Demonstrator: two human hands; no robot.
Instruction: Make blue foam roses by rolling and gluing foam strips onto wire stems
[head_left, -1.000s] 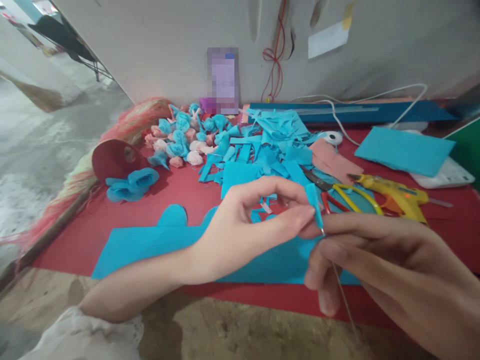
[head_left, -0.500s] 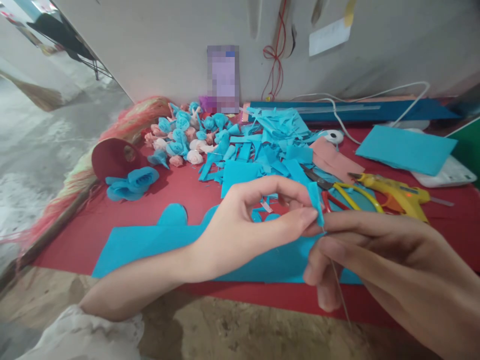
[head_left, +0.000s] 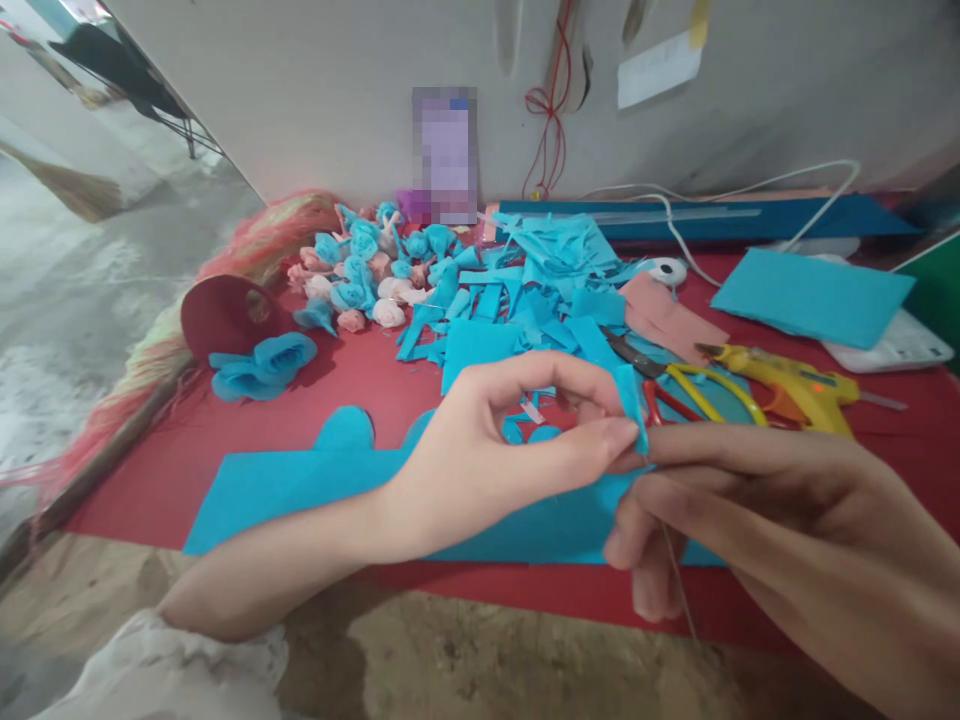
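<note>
My left hand (head_left: 517, 450) pinches a small folded strip of blue crepe paper (head_left: 631, 400) between thumb and fingers. Close beside it, my right hand (head_left: 720, 510) is closed on a thin wire (head_left: 681, 585), which runs down and to the right from its fingertips. The wire's upper end meets the bottom of the strip. Below both hands lies a long blue paper sheet (head_left: 300, 500) on the red table cover (head_left: 150, 480). Rounded blue paper petals (head_left: 345, 430) rest at its back edge, partly hidden by my left arm.
Pliers (head_left: 675, 375) and a yellow glue gun (head_left: 802, 385) lie just beyond my right hand. Blue paper scraps (head_left: 540, 270) and several paper roses (head_left: 360, 270) are heaped at the back. A red roll (head_left: 225, 318) stands left. A phone (head_left: 446, 155) leans on the wall.
Both hands hold nearly the same pose. The whole view has shifted very slightly, and the blue strip and wire remain between the fingers.
</note>
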